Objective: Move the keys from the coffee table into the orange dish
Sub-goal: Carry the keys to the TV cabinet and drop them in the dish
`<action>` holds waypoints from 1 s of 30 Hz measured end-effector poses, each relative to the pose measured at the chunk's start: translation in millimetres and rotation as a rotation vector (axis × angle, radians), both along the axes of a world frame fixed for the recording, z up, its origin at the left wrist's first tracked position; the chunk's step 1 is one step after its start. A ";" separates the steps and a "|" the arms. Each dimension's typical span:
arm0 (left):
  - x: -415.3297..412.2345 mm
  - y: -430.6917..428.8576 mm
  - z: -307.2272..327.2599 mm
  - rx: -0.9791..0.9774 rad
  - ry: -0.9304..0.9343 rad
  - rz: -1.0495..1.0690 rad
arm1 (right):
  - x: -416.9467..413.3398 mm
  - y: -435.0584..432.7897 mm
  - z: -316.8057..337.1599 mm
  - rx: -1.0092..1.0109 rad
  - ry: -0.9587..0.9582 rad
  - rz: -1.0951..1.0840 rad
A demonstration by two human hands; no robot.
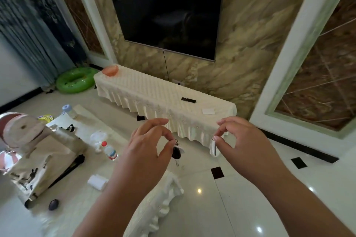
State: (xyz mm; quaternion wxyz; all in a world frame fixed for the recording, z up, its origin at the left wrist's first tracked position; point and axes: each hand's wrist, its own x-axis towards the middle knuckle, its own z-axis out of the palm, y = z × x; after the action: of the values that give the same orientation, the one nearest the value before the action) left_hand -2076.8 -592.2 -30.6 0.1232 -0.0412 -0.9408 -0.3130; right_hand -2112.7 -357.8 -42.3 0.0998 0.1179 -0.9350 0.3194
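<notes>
My left hand [148, 146] pinches the ring of a key bunch with a black fob [176, 153], which dangles in the air above the floor. My right hand [242, 142] pinches a second ring with a silver key tag [213, 147] hanging from it. Both hands are raised at chest height, apart from each other. The orange dish [110, 70] stands far off on the left end of the white-covered TV cabinet [154, 90]. The coffee table [81, 208], under a white cloth, lies below my left arm.
On the coffee table are a water bottle [110, 152], a printed bag [42, 161], a white box [97, 181] and a dark oval object [53, 204]. A remote [188, 100] and white card [208, 111] lie on the cabinet. A green swim ring [76, 80] rests on the floor.
</notes>
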 end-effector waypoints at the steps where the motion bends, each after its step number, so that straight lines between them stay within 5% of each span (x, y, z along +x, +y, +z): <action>1: -4.8 2.9 -1.3 -0.007 -0.007 0.009 | -3.8 4.6 -1.2 -0.006 -0.010 0.003; 18: -183.0 -4.9 -37.7 0.095 -0.041 -0.044 | -158.5 6.6 -10.6 0.177 -0.111 -0.008; 30: -323.4 -81.8 -42.6 0.105 -0.092 0.043 | -319.6 -77.8 -21.6 0.256 -0.116 0.108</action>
State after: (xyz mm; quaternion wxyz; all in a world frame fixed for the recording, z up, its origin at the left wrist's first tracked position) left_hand -2400.2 -674.0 -73.1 0.0884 0.0000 -0.9284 -0.3609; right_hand -2432.4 -435.6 -63.9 0.0124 0.1612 -0.9645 0.2086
